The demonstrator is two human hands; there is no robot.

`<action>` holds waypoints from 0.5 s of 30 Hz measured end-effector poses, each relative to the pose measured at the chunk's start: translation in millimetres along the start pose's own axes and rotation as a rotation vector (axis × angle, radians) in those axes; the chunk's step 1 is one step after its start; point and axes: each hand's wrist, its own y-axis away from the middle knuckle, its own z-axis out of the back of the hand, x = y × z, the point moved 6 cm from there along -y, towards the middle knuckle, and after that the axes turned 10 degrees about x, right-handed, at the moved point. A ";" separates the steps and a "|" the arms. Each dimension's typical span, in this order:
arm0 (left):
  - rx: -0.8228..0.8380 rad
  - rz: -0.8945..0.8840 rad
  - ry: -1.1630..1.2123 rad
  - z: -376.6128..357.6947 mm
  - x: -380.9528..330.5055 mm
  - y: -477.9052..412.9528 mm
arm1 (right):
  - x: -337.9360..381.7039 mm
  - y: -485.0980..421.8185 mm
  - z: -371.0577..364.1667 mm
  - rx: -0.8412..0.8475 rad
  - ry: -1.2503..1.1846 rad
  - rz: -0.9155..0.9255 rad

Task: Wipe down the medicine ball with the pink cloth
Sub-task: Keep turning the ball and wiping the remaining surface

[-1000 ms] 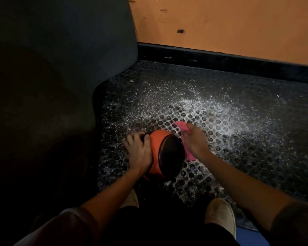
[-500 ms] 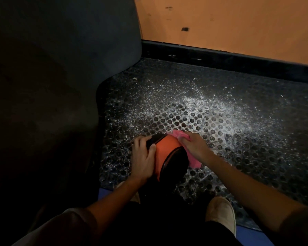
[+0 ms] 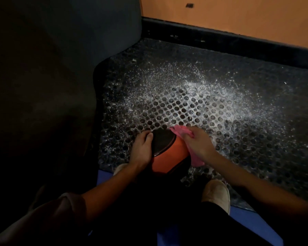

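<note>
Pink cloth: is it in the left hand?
No, the right hand holds the pink cloth against the medicine ball; the left hand holds the ball's other side.

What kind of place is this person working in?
Probably a gym or training room: an orange-and-black medicine ball sits on a black perforated rubber floor mat dusted with white powder, perhaps chalk, and a blue padded mat lies at the near edge.
</note>
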 end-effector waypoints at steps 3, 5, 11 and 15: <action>-0.006 -0.036 -0.048 -3.2 -1.0 5.8 | 3.7 -2.3 -5.2 0.011 0.042 0.003; 0.032 0.031 0.091 -0.2 5.6 2.3 | 16.3 -1.1 -14.5 0.065 0.172 0.069; 0.100 0.168 0.129 2.0 -0.3 -14.9 | 15.9 -26.6 -11.4 0.146 0.113 -0.027; 0.121 0.200 0.080 -5.4 -13.5 -34.4 | 33.4 -53.9 -20.1 0.179 0.273 -0.036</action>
